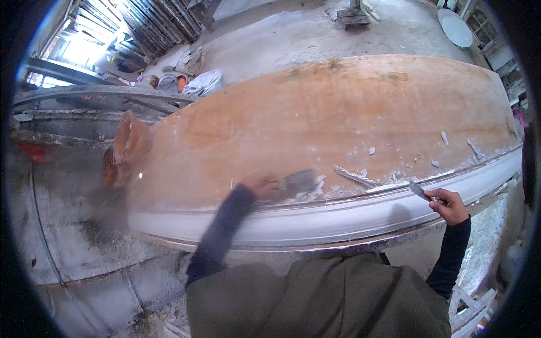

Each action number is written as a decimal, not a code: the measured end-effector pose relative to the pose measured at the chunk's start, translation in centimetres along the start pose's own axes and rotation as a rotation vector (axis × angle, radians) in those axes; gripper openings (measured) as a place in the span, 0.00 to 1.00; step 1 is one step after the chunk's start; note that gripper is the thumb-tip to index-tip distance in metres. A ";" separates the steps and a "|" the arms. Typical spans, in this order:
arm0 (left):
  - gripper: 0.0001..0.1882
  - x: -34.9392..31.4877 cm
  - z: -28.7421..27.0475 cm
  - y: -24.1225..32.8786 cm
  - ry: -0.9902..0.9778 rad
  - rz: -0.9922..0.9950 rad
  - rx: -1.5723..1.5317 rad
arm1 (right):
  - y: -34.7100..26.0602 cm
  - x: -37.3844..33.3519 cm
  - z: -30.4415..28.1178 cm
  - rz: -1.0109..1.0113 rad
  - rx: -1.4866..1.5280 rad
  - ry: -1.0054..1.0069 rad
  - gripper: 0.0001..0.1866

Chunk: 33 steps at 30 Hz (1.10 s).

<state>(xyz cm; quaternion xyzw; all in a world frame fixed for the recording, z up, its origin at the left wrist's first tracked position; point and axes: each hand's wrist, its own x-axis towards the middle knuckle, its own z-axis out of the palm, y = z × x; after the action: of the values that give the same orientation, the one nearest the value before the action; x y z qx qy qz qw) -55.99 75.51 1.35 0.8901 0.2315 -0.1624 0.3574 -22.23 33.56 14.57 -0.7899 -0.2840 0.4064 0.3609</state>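
My left hand [258, 185], slightly blurred, is closed round a broad grey scraper [298, 180]. White plaster [311, 192] lies bunched along the scraper's edge, on the brown wooden board [270, 124]. Closer to me, a long white moulding [315, 224] runs along the board's front side. At the right, my right hand [451, 207] grips a small putty knife [419, 191], its blade tilted up and left over the moulding's far edge. Whether that blade touches the moulding, I cannot tell. Plaster scraps [366, 177] are strewn between the two hands.
A crumpled, translucent brownish bag [132, 138] hangs at the board's left end. Long poles [155, 28] lean at the back left, near a white sack [203, 83]. A hose [42, 225] runs down the left side. A round white disc [455, 29] stands far right.
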 end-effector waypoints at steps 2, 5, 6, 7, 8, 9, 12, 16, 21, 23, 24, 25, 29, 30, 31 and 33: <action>0.17 5.6 4.8 4.8 0.012 0.180 -0.210 | -0.7 -0.1 1.0 -0.004 0.022 -0.011 0.15; 0.14 10.2 3.0 15.6 -0.004 0.333 -0.120 | -1.6 -0.1 2.0 0.003 -0.010 0.022 0.15; 0.13 10.9 2.0 17.4 0.002 0.351 -0.159 | -2.0 -0.3 2.2 0.009 0.001 0.032 0.15; 0.13 11.3 1.0 17.8 -0.006 0.362 -0.193 | -2.1 -0.7 2.4 0.021 0.018 0.043 0.15; 0.12 11.2 -0.5 17.4 -0.013 0.373 -0.230 | -2.1 -1.1 2.5 0.033 0.032 0.054 0.15; 0.12 10.6 -1.8 16.4 -0.018 0.380 -0.265 | -1.7 -1.3 2.5 -0.065 0.016 0.065 0.15; 0.19 4.7 -7.1 9.4 0.057 0.312 -0.069 | -1.3 -2.5 2.2 -0.011 0.034 0.097 0.15; 0.09 -4.1 -9.0 -1.8 -0.080 -0.003 -0.167 | -0.5 -4.3 1.9 0.077 0.123 0.163 0.15; 0.11 -7.0 -4.0 -7.2 -0.031 -0.010 -0.418 | 0.7 -6.4 1.2 0.100 0.095 0.228 0.16; 0.14 -3.8 -2.9 -2.9 -0.136 -0.012 -0.068 | 1.5 -7.4 1.6 0.067 0.160 0.285 0.16; 0.15 -1.8 -1.3 -1.1 -0.085 0.069 -0.059 | 1.7 -7.8 1.8 0.052 0.188 0.312 0.16; 0.17 0.7 0.8 0.3 -0.036 0.152 -0.053 | 1.8 -8.3 2.0 0.046 0.179 0.337 0.16; 0.15 13.3 8.8 8.7 -0.156 0.341 -0.118 | 2.3 -10.7 2.1 0.074 0.135 0.400 0.15; 0.15 15.7 10.2 12.0 -0.105 0.444 -0.042 | 2.7 -11.8 2.1 0.102 0.130 0.414 0.15; 0.15 17.9 11.2 15.4 -0.051 0.548 0.035 | 2.3 -12.8 2.4 0.084 0.170 0.439 0.15; 0.16 19.2 10.8 23.5 -0.015 0.633 0.068 | 3.0 -15.1 2.8 0.151 0.181 0.507 0.15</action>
<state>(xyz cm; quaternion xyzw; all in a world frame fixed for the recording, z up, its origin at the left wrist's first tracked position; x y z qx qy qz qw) -28.81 58.55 -1.70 0.9282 -0.0652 -0.0571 0.3618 -31.86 21.57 17.67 -0.8500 -0.0874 0.2452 0.4580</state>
